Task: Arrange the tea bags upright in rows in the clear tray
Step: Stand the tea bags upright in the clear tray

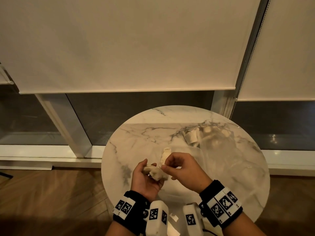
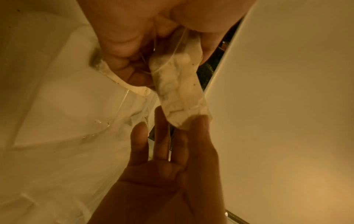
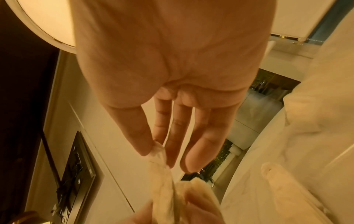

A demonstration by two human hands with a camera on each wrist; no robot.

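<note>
Over the marble table (image 1: 136, 137), my left hand (image 1: 154, 171) grips a small bunch of pale tea bags (image 1: 156, 173). My right hand (image 1: 164, 166) pinches the top end of one of them between thumb and forefinger (image 3: 141, 145). In the left wrist view that tea bag (image 2: 180, 91) is stretched between the two hands. The clear tray (image 1: 198, 149) lies just beyond and under the hands. One tea bag (image 1: 166, 155) stands upright at its far left end.
A crumpled clear plastic bag (image 1: 219, 142) with more tea bags lies at the table's back right. Loose paper tags (image 1: 191, 136) sit beside it. The table's round edge (image 1: 104, 160) is close on the left, with wooden floor below.
</note>
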